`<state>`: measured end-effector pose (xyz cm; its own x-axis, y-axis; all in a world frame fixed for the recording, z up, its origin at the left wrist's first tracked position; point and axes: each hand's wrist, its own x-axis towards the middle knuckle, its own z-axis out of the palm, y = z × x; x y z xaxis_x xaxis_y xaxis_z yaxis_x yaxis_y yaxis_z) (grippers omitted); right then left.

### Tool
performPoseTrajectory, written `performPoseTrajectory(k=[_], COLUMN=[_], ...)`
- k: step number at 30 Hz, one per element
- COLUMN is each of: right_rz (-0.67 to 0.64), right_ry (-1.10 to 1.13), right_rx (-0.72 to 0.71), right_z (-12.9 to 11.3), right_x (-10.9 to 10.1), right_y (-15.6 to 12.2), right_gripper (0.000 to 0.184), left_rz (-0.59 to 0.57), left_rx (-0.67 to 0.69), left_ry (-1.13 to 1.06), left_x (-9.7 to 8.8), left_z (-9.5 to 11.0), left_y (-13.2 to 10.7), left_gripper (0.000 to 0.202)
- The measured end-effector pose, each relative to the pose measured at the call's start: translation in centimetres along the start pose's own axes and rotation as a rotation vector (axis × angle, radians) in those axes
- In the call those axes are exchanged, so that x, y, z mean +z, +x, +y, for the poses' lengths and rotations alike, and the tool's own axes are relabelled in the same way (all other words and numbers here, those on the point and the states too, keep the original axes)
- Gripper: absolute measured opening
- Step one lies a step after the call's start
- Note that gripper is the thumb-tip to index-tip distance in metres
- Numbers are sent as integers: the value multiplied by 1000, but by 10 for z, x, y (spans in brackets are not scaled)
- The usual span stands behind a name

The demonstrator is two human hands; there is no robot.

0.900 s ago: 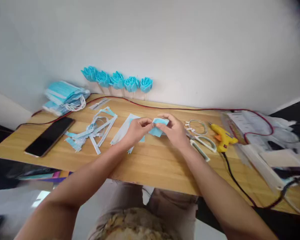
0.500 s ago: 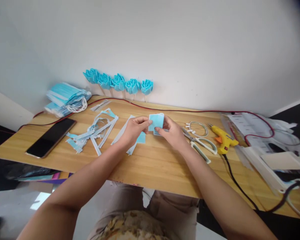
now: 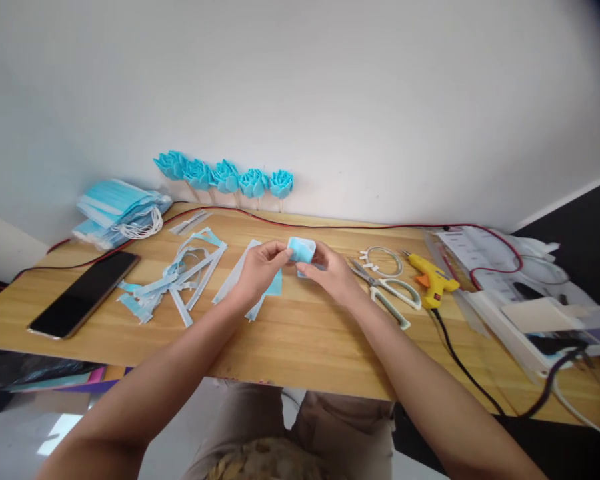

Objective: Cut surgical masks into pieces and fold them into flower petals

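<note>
Between both hands, above the middle of the wooden table [image 3: 300, 353], is a small blue and white piece of mask fabric [image 3: 301, 249], bent over at its upper edge. My left hand [image 3: 261, 268] pinches its left side with thumb and fingers. On its right side, my right hand [image 3: 330, 272] grips it with the thumb in front. Another light blue piece shows just below, partly hidden by the right hand. Under my left hand lie cut white strips [image 3: 237, 270] and a flat blue piece [image 3: 275, 285].
Several blue fabric flowers [image 3: 225, 177] on sticks lean against the wall. At left are stacked face masks [image 3: 115, 203], a phone [image 3: 85, 293] and scrap strips [image 3: 180, 277]. Scissors [image 3: 390, 293], a coiled cable [image 3: 384, 261], a yellow glue gun [image 3: 434, 280] and a power strip [image 3: 510, 333] lie at right.
The fabric piece, upright and flat before, is now folded over and looks shorter. Both hands stay close around it. The view has shifted slightly.
</note>
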<state>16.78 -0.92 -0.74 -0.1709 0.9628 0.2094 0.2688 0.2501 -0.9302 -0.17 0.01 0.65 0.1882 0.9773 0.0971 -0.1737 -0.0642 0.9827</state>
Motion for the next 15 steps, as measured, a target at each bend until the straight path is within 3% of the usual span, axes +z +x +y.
performPoseTrajectory(k=[5, 15], right_rz=[82, 83], right_ry=[-34, 4], right_rx=[13, -21], right_z=[3, 12], right_x=[-2, -6], right_y=[0, 1], right_gripper=[27, 15], left_rz=[-32, -9], left_rx=[0, -5], left_ry=[-1, -93], left_x=[1, 1], left_z=[-2, -7], left_y=[0, 3], left_gripper=[27, 29])
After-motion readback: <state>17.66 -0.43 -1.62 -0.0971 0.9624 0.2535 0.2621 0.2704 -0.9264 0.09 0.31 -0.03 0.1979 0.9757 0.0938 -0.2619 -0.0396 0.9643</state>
